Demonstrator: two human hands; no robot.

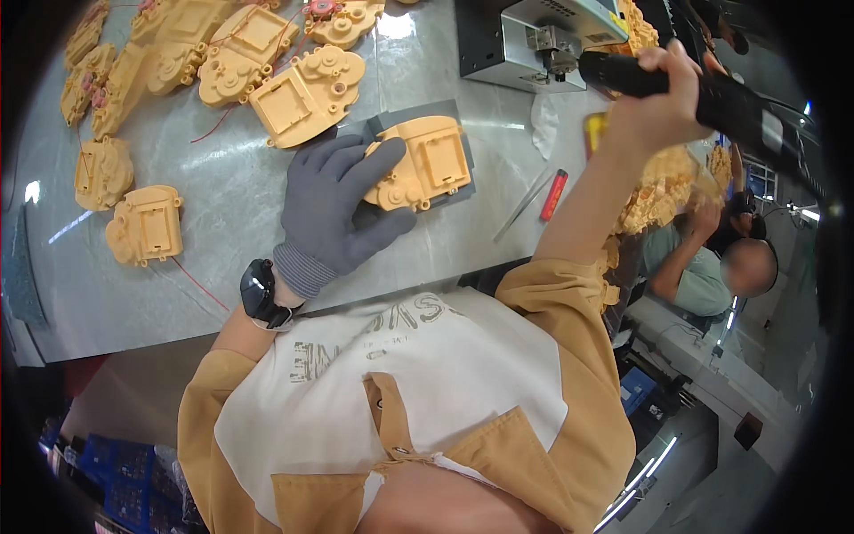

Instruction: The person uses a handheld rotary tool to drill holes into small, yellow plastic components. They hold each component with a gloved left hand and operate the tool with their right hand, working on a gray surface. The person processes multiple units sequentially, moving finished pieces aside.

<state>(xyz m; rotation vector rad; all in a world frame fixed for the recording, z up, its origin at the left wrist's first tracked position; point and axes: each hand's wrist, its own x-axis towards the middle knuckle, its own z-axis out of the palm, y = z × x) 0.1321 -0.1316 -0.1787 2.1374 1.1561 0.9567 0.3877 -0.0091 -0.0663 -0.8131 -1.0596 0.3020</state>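
Observation:
A yellow plastic housing with a square recess lies on a dark grey fixture block on the table. My left hand, in a grey glove, grips the housing's left side, forefinger along its upper edge and thumb at its lower edge. My bare right hand is raised at the right, its fingers wrapped round a black electric screwdriver. The screwdriver points left, its front end at the metal outlet of a box-shaped screw feeder. Whether a screw sits on the tip is too small to tell.
Several similar yellow housings lie at the left and back, some with thin red wires. Tweezers and a red-handled tool lie right of the fixture. Beyond are a heap of yellow parts and another person.

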